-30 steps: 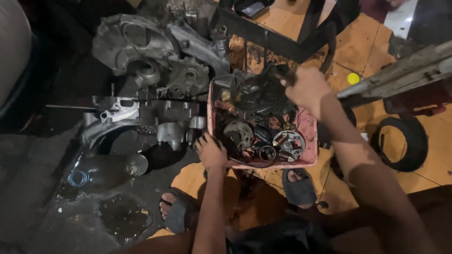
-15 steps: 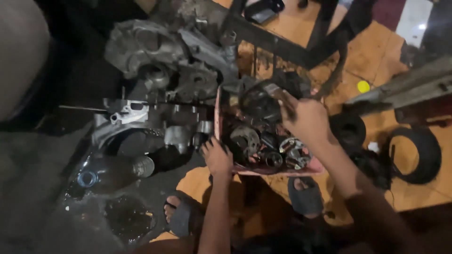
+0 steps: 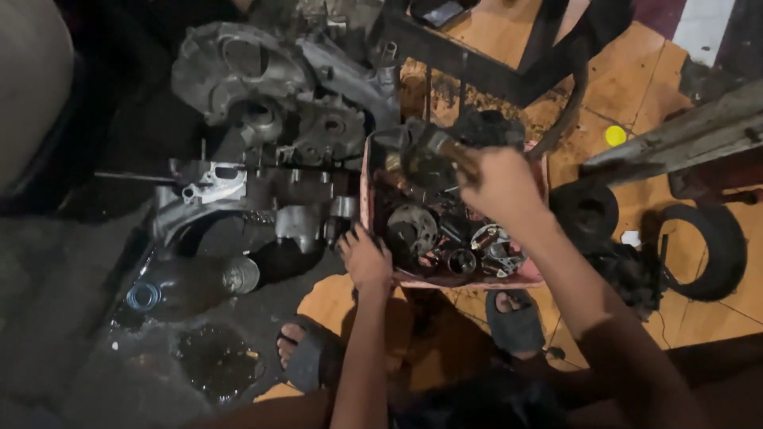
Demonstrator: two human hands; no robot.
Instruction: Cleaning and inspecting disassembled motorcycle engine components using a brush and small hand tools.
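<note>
A pink plastic tray on the floor holds several greasy engine parts, among them a round clutch-like disc and small gears. My left hand grips the tray's near left corner. My right hand hovers over the tray's middle, shut on a dark greasy metal part that sticks out to the left above the other pieces. What exactly the part is I cannot tell.
A dismantled engine case lies left of the tray. A plastic bottle lies on the oily dark floor at lower left. A dark metal stand is behind the tray. Rubber tyres lie at right. My sandalled feet are below.
My right hand has moved left from the tray's right side to above its middle, lifting the dark part. My left hand stays on the tray's corner. The view shifted slightly.
</note>
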